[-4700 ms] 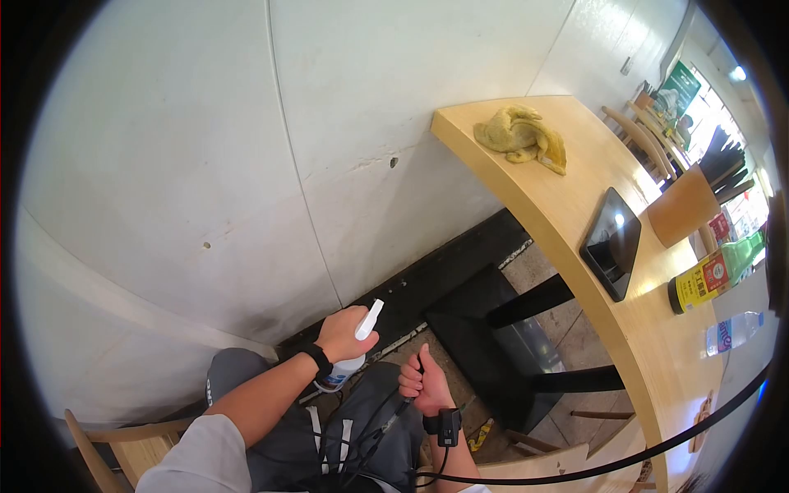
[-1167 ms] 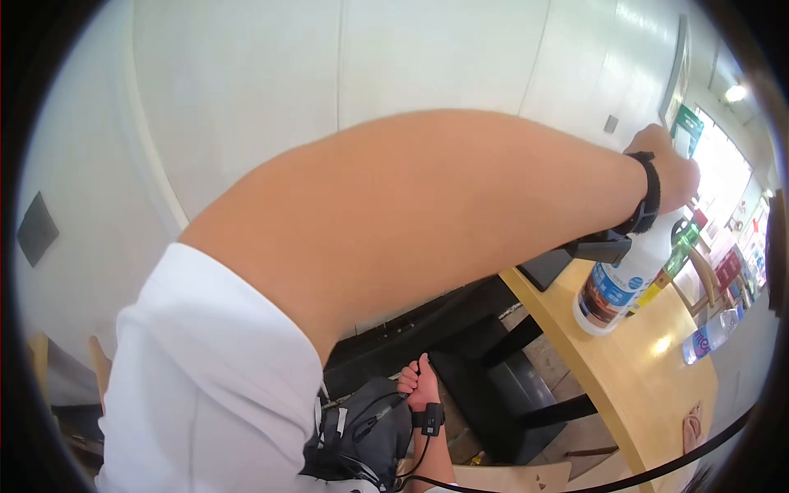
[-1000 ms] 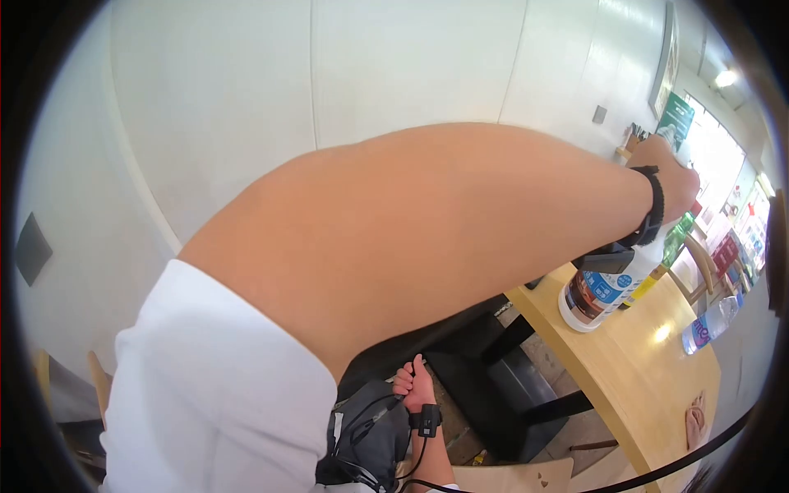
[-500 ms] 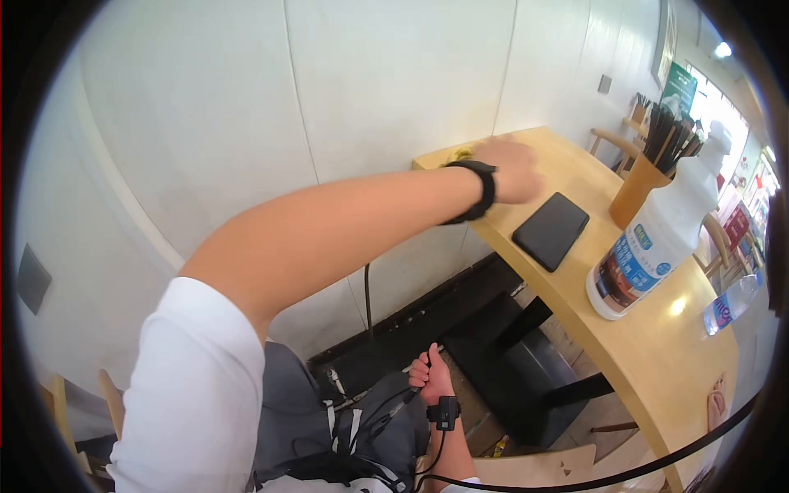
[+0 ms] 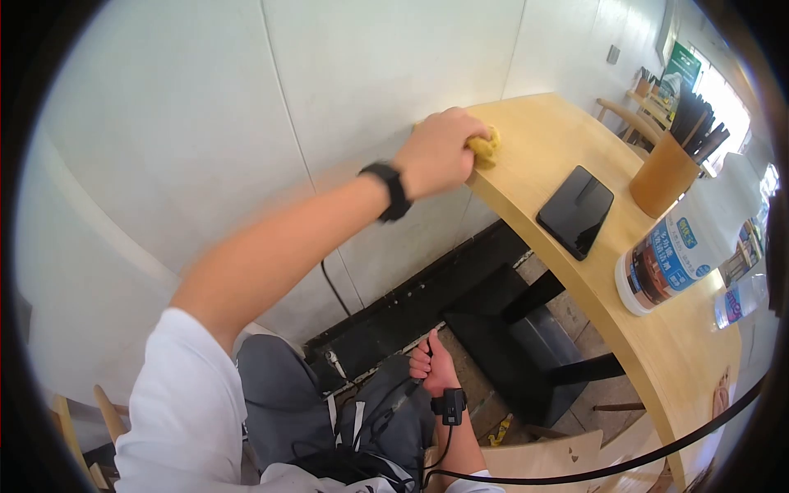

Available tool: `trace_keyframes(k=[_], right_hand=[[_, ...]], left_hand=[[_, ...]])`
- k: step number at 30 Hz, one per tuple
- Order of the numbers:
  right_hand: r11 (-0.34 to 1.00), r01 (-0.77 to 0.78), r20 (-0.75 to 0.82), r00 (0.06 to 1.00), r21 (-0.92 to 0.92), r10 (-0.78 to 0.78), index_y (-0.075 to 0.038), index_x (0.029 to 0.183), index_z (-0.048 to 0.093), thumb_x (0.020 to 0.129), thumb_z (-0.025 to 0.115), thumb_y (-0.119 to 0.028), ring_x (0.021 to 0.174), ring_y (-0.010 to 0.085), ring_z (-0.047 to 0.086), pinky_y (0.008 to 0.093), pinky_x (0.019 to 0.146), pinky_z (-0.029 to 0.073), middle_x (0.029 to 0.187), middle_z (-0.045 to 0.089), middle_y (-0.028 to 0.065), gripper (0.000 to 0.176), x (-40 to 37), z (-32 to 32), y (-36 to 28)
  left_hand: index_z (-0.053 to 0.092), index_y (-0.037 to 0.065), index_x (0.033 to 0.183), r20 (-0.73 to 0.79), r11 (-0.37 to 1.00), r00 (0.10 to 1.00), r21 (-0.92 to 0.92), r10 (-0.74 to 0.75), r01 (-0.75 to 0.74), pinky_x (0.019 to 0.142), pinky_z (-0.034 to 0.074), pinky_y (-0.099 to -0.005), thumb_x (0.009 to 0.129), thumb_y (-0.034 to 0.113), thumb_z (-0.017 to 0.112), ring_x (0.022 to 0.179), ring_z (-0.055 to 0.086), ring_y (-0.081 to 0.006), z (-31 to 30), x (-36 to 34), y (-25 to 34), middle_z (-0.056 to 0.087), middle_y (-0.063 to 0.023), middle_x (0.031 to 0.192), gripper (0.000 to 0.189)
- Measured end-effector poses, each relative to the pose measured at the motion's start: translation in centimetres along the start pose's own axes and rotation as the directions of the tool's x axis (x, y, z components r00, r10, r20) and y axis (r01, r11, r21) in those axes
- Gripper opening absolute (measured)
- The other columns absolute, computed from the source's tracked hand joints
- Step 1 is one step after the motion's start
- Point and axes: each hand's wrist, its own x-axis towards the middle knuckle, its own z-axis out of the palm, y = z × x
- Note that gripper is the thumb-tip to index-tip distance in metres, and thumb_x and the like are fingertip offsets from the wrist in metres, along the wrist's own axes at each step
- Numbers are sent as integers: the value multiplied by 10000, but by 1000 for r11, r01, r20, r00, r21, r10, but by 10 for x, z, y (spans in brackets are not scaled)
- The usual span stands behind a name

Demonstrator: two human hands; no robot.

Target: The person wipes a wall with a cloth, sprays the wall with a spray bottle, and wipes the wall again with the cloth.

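My left hand [image 5: 441, 154] is closed on a crumpled yellow cloth [image 5: 485, 148] at the table's edge beside the wall; the palm side is hidden. A black band circles that wrist. Down over my lap, my right hand [image 5: 433, 361] is curled closed around what looks like a black cable [image 5: 401, 401], partly hidden by the fingers. A small black device [image 5: 449, 406] is strapped to the right wrist. On the light wooden table [image 5: 538, 123], the nearest item to the cloth is a black phone [image 5: 575, 211], lying flat.
A large white cleaner bottle [image 5: 670, 255] stands beyond the phone, near an orange-brown holder [image 5: 664, 174] full of dark chopsticks. A clear plastic bottle [image 5: 740, 302] is farther right. Below are the black table base [image 5: 514, 361] and a wooden chair [image 5: 542, 457]. A black cable crosses the lower right.
My left hand has drawn back leftward to the table's wall-side edge, and the yellow cloth now shows beyond its fingers. The view has shifted slightly. My right hand stays closed over my lap.
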Motion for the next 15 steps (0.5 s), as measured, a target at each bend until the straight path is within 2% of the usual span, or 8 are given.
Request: trace_keyframes(k=[1,3,6,8,9,11,14,15], right_hand=[[1000,1,-3,1000,-5,-1,-167,751,408,1020,424,-537,453,62,263,224,403,221,575,294,-61,457,0,0,-1],[1000,11,-10,1000,-2,-11,-168,752,408,1020,421,-540,453,62,262,224,403,222,576,294,-61,458,-1,3,-4],[1000,-6,-51,999,-12,5,-170,749,407,1023,408,-544,455,62,259,226,404,219,578,292,-62,463,-3,6,-4],[999,-11,-33,999,-33,10,-170,741,407,1026,395,-546,460,62,255,228,408,217,583,287,-64,472,-2,5,-2],[1000,-14,-40,999,-28,13,-170,741,407,1026,395,-546,460,62,255,228,408,217,583,287,-64,472,-2,5,-1],[999,-21,-33,999,-25,21,-170,741,407,1031,382,-541,466,61,252,228,411,218,589,285,-64,472,-1,5,-3],[999,-42,-54,998,18,43,-168,747,409,1034,375,-537,472,61,253,226,414,222,595,285,-63,469,-2,3,-4],[999,-46,-68,997,24,48,-168,747,409,1034,375,-537,472,61,253,226,414,222,595,285,-63,469,-2,3,-4]], left_hand=[[643,50,1099,-125,992,989,-91,81,-93,893,498,-404,760,-35,538,1059,592,-344,-2,-22,0,609,-177,1153,365],[635,42,1071,-242,983,970,-175,16,-59,911,494,-401,737,-102,513,1064,580,-370,-6,-73,11,610,-176,1153,384],[639,53,1086,-173,985,981,-162,-88,60,932,494,-429,714,-116,525,1072,582,-383,34,-137,-21,605,-175,1181,425],[648,52,1076,55,999,998,21,-44,43,982,435,-439,735,-32,546,1067,558,-364,76,-167,-59,597,-162,1152,365],[648,52,1076,60,999,997,16,-48,47,982,435,-439,735,-32,546,1067,558,-364,90,-169,-72,597,-162,1152,365],[651,55,1102,379,935,926,329,-5,-130,1082,381,-441,773,2,582,1188,539,-310,114,-156,-93,588,-155,1232,341],[653,32,1111,277,765,943,562,185,-315,1124,322,-425,846,112,538,1249,493,-279,140,-124,-117,583,-137,1257,300],[653,32,1111,281,774,943,551,181,-313,1124,322,-425,846,112,538,1249,493,-279,149,-123,-124,583,-137,1257,300]])
